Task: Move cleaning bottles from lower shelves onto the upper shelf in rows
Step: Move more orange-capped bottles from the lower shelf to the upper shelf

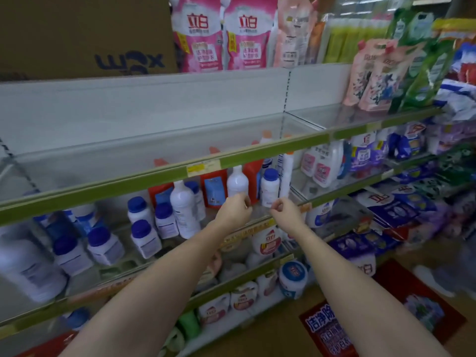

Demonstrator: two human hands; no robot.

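The upper shelf (159,140) behind its green rail holds nothing on the left and middle. The shelf below carries white bottles with blue caps (140,211), a tall white bottle (183,208) and red bottles (213,188). My left hand (235,208) reaches in under the rail, with its fingers curled round the base of a white bottle (237,181). My right hand (286,211) hovers beside it with thumb and fingers curled and holds nothing. It is just below a blue-capped white bottle (269,188).
Pink refill pouches (203,34) and a cardboard box (85,34) stand on the top shelf. More pouches (373,78) fill the right of the upper shelf. Detergent jugs (324,166) and blue packs (401,207) are at right. Lower shelves hold tubs (293,278). A red floor sticker (332,328) lies below.
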